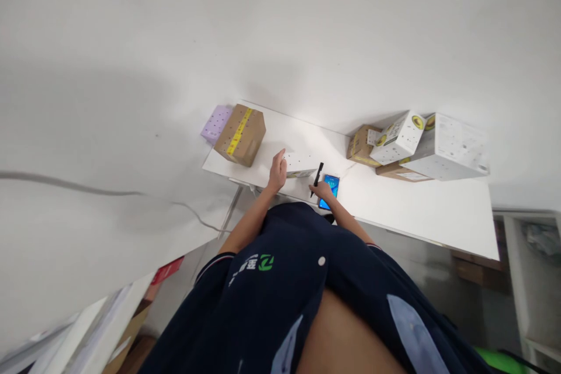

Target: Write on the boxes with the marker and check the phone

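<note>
Wall: pale and plain behind the desk, shadowed at left, where a cable runs across.
Desk: white, narrow, set against the wall, with boxes at both ends.
Left hand: at the left end of the white box, fingers close together and nearly straight, not curled round it; they seem to touch that end, though exact contact is hard to tell.
Right hand: fingers closed on the pen, thumb towards the box side, the hand covering part of the phone from view; whether it touches the phone cannot be told.
White box: on the desk between the hands, dark spots on its upper face.
Pen: black, slanted, just beside the right end of the white box; whether its tip touches anything is too small to tell.
Phone: by the front edge of the desk, screen lit blue.
Left end: a taped box, brown with a yellow strip, beside a purple box.
Right end: a brown box, an avocado box and a big box close together, a low box partly hidden among them.
Shirt: dark blue, green logo on the chest.
</note>
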`<action>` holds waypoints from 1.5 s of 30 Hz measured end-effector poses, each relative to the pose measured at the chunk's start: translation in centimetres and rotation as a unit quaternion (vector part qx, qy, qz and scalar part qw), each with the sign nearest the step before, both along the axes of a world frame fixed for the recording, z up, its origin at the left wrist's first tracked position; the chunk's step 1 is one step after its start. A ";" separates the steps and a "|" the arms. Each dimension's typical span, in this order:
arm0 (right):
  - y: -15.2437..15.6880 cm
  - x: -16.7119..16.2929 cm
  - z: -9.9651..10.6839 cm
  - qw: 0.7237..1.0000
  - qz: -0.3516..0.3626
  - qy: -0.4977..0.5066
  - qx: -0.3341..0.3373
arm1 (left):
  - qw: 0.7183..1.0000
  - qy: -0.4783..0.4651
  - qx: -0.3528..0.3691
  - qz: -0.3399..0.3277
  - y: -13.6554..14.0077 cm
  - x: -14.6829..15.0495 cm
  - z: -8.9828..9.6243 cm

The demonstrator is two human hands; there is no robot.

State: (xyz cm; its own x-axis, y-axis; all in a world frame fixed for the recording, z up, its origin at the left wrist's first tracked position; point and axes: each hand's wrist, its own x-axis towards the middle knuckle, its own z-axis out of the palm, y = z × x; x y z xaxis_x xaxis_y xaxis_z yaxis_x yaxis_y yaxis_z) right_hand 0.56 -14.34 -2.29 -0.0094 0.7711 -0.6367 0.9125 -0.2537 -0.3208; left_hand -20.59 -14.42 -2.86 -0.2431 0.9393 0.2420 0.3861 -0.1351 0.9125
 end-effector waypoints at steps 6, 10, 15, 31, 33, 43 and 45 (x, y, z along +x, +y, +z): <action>-0.3 1.1 0.1 0.999 -0.008 -0.044 -0.002 | 1.000 -0.002 -0.003 0.002 -0.1 0.1 0.1; -2.5 3.3 0.9 0.992 -0.074 -0.103 0.019 | 1.000 -0.006 0.002 0.003 -0.1 0.1 0.1; -5.4 4.2 0.5 0.979 -0.146 -0.143 0.012 | 1.000 -0.007 0.000 0.002 -0.2 0.0 0.1; -3.8 5.6 -0.3 0.953 -0.294 0.075 -0.009 | 1.000 0.003 -0.001 0.005 -0.2 0.1 0.4; -3.9 5.8 -0.3 0.938 -0.313 0.144 -0.033 | 1.000 0.004 -0.002 0.004 -0.2 0.1 0.4; -4.9 6.3 3.7 0.829 -0.383 0.406 -0.041 | 1.000 0.011 -0.002 0.002 -0.2 -0.2 0.4; -4.9 5.9 5.8 0.798 -0.376 0.470 -0.041 | 1.000 0.008 -0.004 0.003 -0.2 -0.2 0.4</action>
State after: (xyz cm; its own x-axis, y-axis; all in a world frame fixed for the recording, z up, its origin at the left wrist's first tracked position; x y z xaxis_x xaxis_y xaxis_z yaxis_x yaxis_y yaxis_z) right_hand 6.48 -19.19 3.47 -0.0662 0.7397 -0.6696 -0.1406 -0.6713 -0.7277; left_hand -20.79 -14.63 -2.44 -0.2450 0.9396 0.2388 0.4018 -0.1258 0.9071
